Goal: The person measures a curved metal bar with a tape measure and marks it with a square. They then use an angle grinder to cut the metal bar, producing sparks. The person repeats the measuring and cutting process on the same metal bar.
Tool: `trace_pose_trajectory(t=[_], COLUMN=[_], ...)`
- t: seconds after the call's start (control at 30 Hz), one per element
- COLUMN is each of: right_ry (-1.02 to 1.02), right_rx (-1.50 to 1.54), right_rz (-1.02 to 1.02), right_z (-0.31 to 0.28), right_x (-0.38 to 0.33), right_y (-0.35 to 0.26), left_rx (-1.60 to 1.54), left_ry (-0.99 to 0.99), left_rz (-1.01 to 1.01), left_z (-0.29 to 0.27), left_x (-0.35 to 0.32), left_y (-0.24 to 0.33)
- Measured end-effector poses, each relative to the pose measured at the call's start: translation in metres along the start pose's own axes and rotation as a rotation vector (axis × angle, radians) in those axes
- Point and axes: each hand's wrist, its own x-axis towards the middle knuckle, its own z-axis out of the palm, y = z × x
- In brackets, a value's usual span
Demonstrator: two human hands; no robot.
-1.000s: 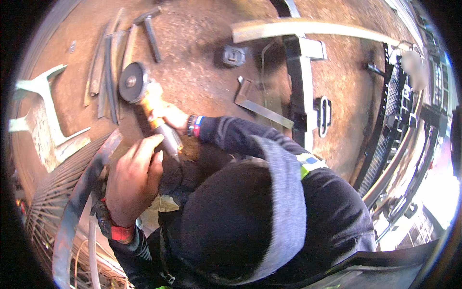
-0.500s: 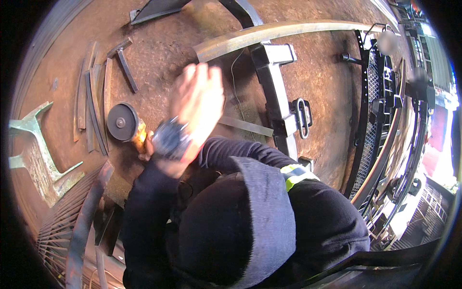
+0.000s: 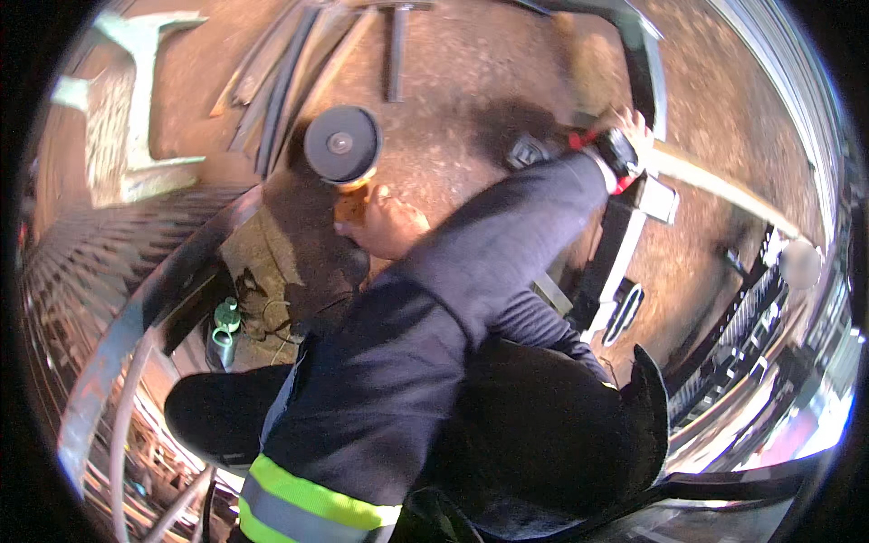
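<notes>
My right hand (image 3: 389, 223) is closed around the orange-yellow body of an angle grinder (image 3: 360, 185). The grinder's dark round disc (image 3: 340, 145) faces up, and most of its body is hidden. Across my right arm reaches my left arm (image 3: 534, 213), in a dark sleeve with a black watch (image 3: 621, 152) at the wrist. My left hand (image 3: 637, 129) is closed over a long metal bar (image 3: 724, 190), close to a black metal frame (image 3: 620, 244). Part of the grip is hidden and the fingers are slightly blurred. A small dark block-like thing (image 3: 529, 152) lies left of this hand.
Several loose metal strips (image 3: 288, 86) and a T-shaped metal piece (image 3: 397, 54) lie on the brown ground. At left are a worn pale-green stand (image 3: 136, 100) and a ribbed metal structure (image 3: 109, 244). A green bottle (image 3: 227, 315) stands lower left; black metal grilles (image 3: 738, 357) stand right.
My left hand has crossed to the right, from above the ground onto the metal bar. The view has shifted, so the surroundings sit elsewhere in the picture. The angle grinder stays in my right hand.
</notes>
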Motion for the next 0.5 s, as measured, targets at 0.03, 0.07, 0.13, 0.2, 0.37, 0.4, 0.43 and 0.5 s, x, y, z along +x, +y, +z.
trace_pose_trajectory(t=[0.03,0.07,0.13,0.2,0.37,0.4,0.43,0.5], right_ry=[-0.018,-0.090,-0.198,-0.260,-0.072,-0.053,0.119,0.528], right_rx=[-0.023,-0.066,-0.067,-0.008,0.234,0.273,0.193,0.048], right_rz=[-0.017,-0.123,-0.228,-0.327,-0.418,-0.447,-0.420,-0.254], right_z=[-0.004,0.007,-0.002,-0.022,-0.040,-0.047,-0.046,-0.040], right_x=[-0.006,-0.020,-0.030,-0.040,-0.083,-0.088,-0.090,-0.081], right_y=[0.012,0.000,0.023,0.057,0.116,0.103,0.112,0.151], left_rx=[-0.210,0.087,0.019,-0.133,-0.023,0.103,0.267,0.300], left_ry=[-0.191,0.093,0.262,-0.045,-0.186,-0.333,-0.278,-0.203], left_rz=[-0.021,-0.087,0.364,0.433,0.473,0.357,0.319,0.300], left_z=[-0.008,0.017,0.009,-0.055,-0.149,-0.199,-0.200,-0.197], left_x=[0.008,0.003,-0.005,-0.002,-0.067,-0.085,-0.102,-0.116], left_y=[-0.003,-0.031,-0.071,-0.076,-0.200,-0.230,-0.263,-0.290])
